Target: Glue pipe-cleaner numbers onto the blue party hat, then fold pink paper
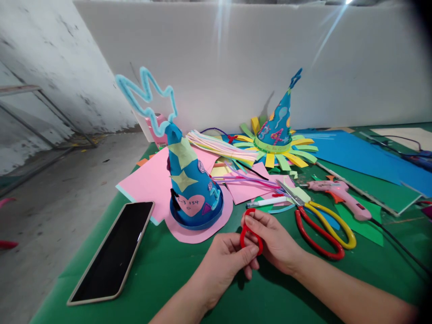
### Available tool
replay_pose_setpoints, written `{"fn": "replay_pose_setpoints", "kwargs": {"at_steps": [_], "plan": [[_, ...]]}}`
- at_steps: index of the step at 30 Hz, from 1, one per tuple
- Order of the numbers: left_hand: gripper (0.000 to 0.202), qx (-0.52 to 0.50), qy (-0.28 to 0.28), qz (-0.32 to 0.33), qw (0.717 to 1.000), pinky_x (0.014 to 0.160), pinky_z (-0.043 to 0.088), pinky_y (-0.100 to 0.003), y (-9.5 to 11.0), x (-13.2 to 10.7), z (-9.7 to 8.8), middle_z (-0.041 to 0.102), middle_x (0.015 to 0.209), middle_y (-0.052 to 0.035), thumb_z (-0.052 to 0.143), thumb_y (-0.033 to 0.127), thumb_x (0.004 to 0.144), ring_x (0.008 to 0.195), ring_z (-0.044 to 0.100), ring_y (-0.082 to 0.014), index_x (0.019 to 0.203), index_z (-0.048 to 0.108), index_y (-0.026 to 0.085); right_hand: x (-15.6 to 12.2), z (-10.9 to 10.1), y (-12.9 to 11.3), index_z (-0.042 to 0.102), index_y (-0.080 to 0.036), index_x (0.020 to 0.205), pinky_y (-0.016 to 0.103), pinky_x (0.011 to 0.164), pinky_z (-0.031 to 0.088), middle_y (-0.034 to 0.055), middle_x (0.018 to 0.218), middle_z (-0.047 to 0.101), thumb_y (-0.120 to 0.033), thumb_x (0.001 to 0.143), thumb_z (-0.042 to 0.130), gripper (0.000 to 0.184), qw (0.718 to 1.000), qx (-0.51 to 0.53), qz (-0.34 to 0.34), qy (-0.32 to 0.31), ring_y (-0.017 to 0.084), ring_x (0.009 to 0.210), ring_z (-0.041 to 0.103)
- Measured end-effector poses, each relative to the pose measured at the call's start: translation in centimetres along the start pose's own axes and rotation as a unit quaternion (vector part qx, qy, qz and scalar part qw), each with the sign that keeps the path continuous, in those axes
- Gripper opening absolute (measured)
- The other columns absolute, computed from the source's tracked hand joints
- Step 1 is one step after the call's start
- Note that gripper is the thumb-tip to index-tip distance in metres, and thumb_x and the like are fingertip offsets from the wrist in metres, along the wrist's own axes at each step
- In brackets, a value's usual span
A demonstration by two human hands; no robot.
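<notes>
Both my hands meet low in the middle of the head view, over the green table. Between them is a red pipe cleaner bent into a small loop. My left hand pinches the loop's lower part with thumb and fingers closed. My right hand holds the loop's upper side, fingers curled round it. Just beyond the hands stands a blue paper cone hat on a pink paper disc, with a light-blue pipe cleaner zigzag on its tip.
A dark phone lies at the left near the table edge. Red-and-yellow scissors, a pink glue gun with its cord, a white marker, pipe cleaners and paper sheets lie to the right and behind. A second decorated cone hat stands farther back.
</notes>
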State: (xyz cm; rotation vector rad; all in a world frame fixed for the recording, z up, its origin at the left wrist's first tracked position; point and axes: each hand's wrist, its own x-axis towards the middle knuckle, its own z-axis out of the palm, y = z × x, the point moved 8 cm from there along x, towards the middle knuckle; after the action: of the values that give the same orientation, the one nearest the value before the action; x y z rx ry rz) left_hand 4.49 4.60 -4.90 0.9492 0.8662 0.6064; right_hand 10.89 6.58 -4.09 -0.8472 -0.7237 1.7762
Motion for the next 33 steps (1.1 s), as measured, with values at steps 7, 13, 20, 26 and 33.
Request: {"fn": "replay_pose_setpoints", "kwargs": {"at_steps": [7, 13, 20, 26, 33], "plan": [[0.027, -0.138, 0.033, 0.026, 0.990, 0.045, 0.031, -0.019, 0.7, -0.2, -0.6, 0.056, 0.059, -0.0017, 0.064, 0.038, 0.068, 0.050, 0.049, -0.0081, 0.072, 0.063, 0.011, 0.0, -0.1, -0.6, 0.057, -0.014, 0.071, 0.017, 0.043, 0.038, -0.0038, 0.055, 0.052, -0.030, 0.070, 0.067, 0.018, 0.999, 0.045, -0.007, 0.006, 0.006, 0.046, 0.048], [0.019, -0.175, 0.021, 0.028, 0.984, 0.045, 0.024, -0.017, 0.6, -0.3, -0.7, 0.051, 0.045, 0.0012, 0.059, 0.031, 0.075, 0.042, 0.040, -0.0042, 0.074, 0.061, 0.012, -0.1, -0.6, -1.1, 0.059, -0.014, 0.069, 0.016, 0.050, 0.039, -0.0037, 0.058, 0.053, -0.030, 0.068, 0.070, 0.019, 0.998, 0.057, -0.018, 0.025, 0.005, 0.049, 0.049], [0.015, -0.182, 0.001, 0.027, 0.983, 0.046, 0.024, -0.017, 0.7, -0.3, -0.4, 0.052, 0.042, 0.0009, 0.060, 0.027, 0.074, 0.044, 0.041, -0.0057, 0.066, 0.058, 0.014, -0.2, -0.5, -1.1, 0.062, -0.014, 0.074, 0.015, 0.047, 0.037, -0.0029, 0.057, 0.055, -0.034, 0.072, 0.065, 0.020, 1.000, 0.015, -0.015, 0.008, 0.005, 0.049, 0.050], [0.017, -0.179, -0.023, 0.035, 0.983, 0.043, 0.017, -0.018, 0.8, -0.3, 0.0, 0.052, 0.037, 0.0020, 0.056, 0.026, 0.077, 0.035, 0.036, -0.0026, 0.066, 0.057, 0.013, -0.4, 0.3, -0.9, 0.061, -0.015, 0.072, 0.014, 0.044, 0.037, -0.0028, 0.049, 0.056, -0.032, 0.078, 0.059, 0.019, 0.999, 0.013, -0.007, -0.029, 0.005, 0.044, 0.050], [0.017, -0.177, -0.034, 0.018, 0.984, 0.042, 0.014, -0.019, 0.5, -0.4, 0.1, 0.053, 0.038, 0.0001, 0.057, 0.028, 0.075, 0.040, 0.044, -0.0065, 0.066, 0.053, 0.014, -0.4, 0.5, -0.8, 0.060, -0.014, 0.070, 0.015, 0.042, 0.038, -0.0032, 0.047, 0.055, -0.034, 0.075, 0.062, 0.021, 0.999, 0.011, -0.008, -0.029, 0.007, 0.043, 0.051]]}}
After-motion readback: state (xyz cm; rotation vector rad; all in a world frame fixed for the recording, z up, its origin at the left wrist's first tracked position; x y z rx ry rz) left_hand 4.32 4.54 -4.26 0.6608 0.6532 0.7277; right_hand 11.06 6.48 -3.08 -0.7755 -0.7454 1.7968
